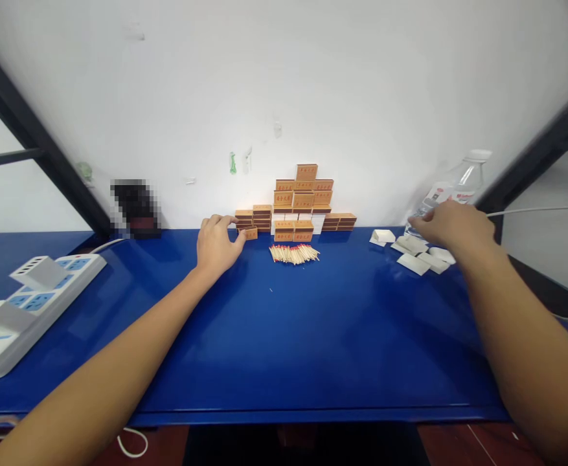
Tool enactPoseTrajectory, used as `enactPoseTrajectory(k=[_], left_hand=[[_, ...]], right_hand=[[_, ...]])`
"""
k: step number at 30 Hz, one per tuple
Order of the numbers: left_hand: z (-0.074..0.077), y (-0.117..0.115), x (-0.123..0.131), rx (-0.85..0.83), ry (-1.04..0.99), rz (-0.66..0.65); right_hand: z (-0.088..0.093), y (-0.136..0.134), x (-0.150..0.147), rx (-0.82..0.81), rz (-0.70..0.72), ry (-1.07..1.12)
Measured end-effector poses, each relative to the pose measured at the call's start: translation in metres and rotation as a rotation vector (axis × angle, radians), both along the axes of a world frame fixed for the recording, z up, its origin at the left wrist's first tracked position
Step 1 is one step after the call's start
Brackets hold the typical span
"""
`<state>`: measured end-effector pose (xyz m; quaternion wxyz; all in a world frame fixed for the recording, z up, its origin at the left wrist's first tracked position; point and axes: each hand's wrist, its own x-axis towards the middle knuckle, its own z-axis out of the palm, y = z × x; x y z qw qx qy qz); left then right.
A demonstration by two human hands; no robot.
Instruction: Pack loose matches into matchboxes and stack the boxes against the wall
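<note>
My left hand (219,244) is at the left end of a stack of orange matchboxes (304,199) against the wall. Its thumb and fingers are apart around a small matchbox (250,233) at the front; whether they grip it is unclear. A pile of red-tipped matches (294,254) lies before the stack. My right hand (451,223) hovers at the right, in front of a clear plastic bottle (469,176) and above several white paper pieces (414,263). Its fingers point down and left, and their tips are partly hidden.
A white power strip (77,266) with plugged-in adapters lies on the left of the blue table (284,362). A pixelated dark object (138,208) stands at the back left. Black frame posts rise at both sides. A white cable (541,210) runs off right.
</note>
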<state>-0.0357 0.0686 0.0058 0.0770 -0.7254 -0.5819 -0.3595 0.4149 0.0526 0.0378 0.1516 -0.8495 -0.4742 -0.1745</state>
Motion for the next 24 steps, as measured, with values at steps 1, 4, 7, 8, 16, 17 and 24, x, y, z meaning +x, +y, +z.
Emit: enactPoseTrajectory(k=[1, 4, 7, 8, 16, 17, 24], left_hand=[[-0.002, 0.003, -0.003, -0.011, 0.003, 0.000], [-0.010, 0.010, -0.008, -0.064, 0.009, -0.035], [-0.015, 0.015, -0.009, -0.109, 0.006, -0.106], [-0.016, 0.016, -0.009, -0.122, 0.003, -0.127], [-0.019, 0.018, -0.008, -0.153, -0.120, -0.189], [-0.019, 0.017, -0.008, -0.154, -0.143, -0.195], [-0.014, 0.017, -0.004, -0.139, -0.338, -0.246]], right_hand=[[0.004, -0.003, -0.012, -0.034, 0.030, 0.041], [0.008, -0.010, -0.046, 0.047, 0.171, 0.007], [0.005, -0.014, -0.071, 0.130, 0.269, -0.023], [0.004, -0.014, -0.077, 0.152, 0.296, -0.029], [0.003, -0.022, -0.102, 0.220, 0.420, -0.054], [0.003, -0.022, -0.104, 0.214, 0.430, -0.050], [-0.005, -0.022, -0.116, 0.235, 0.545, -0.001]])
